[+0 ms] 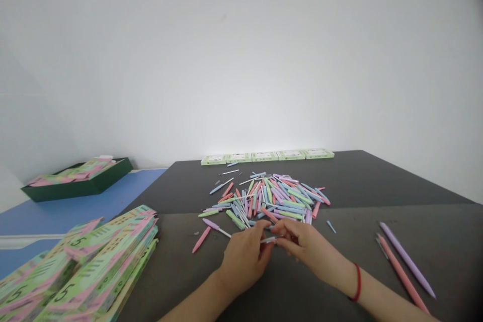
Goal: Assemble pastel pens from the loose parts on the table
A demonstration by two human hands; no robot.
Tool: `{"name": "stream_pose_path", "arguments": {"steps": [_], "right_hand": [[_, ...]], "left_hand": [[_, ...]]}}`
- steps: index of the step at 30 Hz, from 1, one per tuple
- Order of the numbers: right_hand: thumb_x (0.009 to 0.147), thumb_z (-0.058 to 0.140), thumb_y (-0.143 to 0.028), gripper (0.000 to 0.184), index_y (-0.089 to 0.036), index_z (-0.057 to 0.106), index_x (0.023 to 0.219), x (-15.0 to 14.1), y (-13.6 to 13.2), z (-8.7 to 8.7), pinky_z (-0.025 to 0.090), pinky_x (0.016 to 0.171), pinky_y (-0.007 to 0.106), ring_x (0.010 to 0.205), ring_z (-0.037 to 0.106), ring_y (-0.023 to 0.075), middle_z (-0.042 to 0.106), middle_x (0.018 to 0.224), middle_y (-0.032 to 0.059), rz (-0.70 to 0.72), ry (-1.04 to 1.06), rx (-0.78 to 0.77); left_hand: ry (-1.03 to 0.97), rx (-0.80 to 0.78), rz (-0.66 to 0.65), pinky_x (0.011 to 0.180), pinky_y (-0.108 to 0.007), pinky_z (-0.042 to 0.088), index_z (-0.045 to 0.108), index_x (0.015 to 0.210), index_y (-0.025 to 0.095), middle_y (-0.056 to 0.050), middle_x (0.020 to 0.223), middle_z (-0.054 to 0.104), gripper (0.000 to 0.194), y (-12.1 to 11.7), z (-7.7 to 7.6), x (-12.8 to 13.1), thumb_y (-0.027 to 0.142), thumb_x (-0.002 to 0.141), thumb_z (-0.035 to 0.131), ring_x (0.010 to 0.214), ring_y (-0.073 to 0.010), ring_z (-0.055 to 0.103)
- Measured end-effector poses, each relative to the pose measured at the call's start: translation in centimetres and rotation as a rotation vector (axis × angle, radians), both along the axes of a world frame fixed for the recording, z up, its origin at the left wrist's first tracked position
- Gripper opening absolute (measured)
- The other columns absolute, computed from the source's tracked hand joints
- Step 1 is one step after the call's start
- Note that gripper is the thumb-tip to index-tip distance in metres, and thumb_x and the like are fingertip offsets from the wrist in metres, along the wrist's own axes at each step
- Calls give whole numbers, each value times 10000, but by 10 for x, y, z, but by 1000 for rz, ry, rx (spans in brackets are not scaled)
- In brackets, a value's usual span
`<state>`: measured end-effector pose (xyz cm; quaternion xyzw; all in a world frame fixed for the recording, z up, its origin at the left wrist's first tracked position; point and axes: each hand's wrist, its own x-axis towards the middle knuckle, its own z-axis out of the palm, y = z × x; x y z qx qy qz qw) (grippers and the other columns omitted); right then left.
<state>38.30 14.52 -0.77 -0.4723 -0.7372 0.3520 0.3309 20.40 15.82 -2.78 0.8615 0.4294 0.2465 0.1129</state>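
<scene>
Close together in front of the pile, both my hands are closed on one slim whitish pen refill (268, 239). My left hand (245, 252) grips its left part; how far it runs inside the fingers is hidden. The fingertips of my right hand (307, 246) pinch its darker right end, and a red band circles that wrist. Just beyond the fingers lies a heap of pastel pen parts (279, 196) in pink, green, blue and purple, with thin white refills among them. Left of my left hand are a purple pen part with a white refill (213, 225) and a pink barrel (201, 240).
Printed green-and-pink packs (71, 271) are stacked at the left front. A dark green tray (75, 187) of similar packs stands on the blue surface. Several flat boxes (264, 156) line the wall. A purple pen (409, 261) and a pink pen (403, 274) lie right.
</scene>
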Motion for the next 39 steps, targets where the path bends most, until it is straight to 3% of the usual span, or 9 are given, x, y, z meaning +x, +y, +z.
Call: {"name": "stream_pose_path", "arguments": {"steps": [4,7,9,14,19,23,29,33,39], "right_hand": [[844,517,-163,96,-173,612,834,-7,-6,-3,422,624,234,668,568,138,617,729,0,9,-79,134],[835,502,-133,112,-168,602,800,-9,-8,-5,420,670,249,728,577,149,637,788,19,-15,-154,222],[832,497,-130,112,-166,590,781,-5,-6,-1,402,623,236,676,556,137,619,744,6,-41,-168,238],[828,507,-164,108,-164,575,743,13,0,30,335,499,194,550,462,96,540,630,-37,-74,-78,151],[827,515,-184,96,-173,575,753,23,-14,67,285,442,172,493,432,72,501,590,-58,-37,-26,110],[828,522,-168,86,-182,586,772,24,-30,88,298,462,168,504,454,71,532,590,-54,-46,-43,202],[810,537,-141,96,-201,612,799,29,-46,103,290,474,178,490,437,70,544,580,-62,-67,-183,340],[804,533,-141,103,-206,610,781,30,-55,110,263,459,201,475,427,84,548,574,-55,-55,-290,362],[811,546,-141,96,-205,570,743,15,-62,109,258,475,238,534,507,112,608,669,-28,-1,-484,468]], "left_hand": [[17,-6,-18,687,-303,427,319,1294,238,-18,914,671,517,-1,-3,1,150,813,488,808,-216,639],[26,-6,-17,668,-292,415,299,1317,232,3,850,658,567,2,-3,-1,129,793,490,762,-202,631],[18,3,6,633,-275,400,303,1323,229,24,782,634,574,6,-2,-4,127,790,488,685,-179,608],[-203,62,66,541,-235,377,366,1258,205,65,627,520,452,13,7,-18,144,819,456,528,-132,507],[-433,247,-47,554,-249,434,379,1243,208,16,720,537,435,1,20,-23,135,823,462,553,-130,500],[-472,322,-154,544,-275,451,340,1306,218,14,663,540,519,-14,32,-20,110,812,457,543,-149,508],[-464,351,-193,459,-272,440,382,1285,261,-1,650,566,516,-29,47,-13,88,803,446,540,-162,524],[-486,302,-237,462,-280,446,388,1280,296,-6,689,575,514,-33,46,-13,114,806,471,562,-166,540],[-547,248,-255,572,-304,474,312,1334,243,-16,730,572,570,-30,42,-11,109,804,472,592,-154,530]]}}
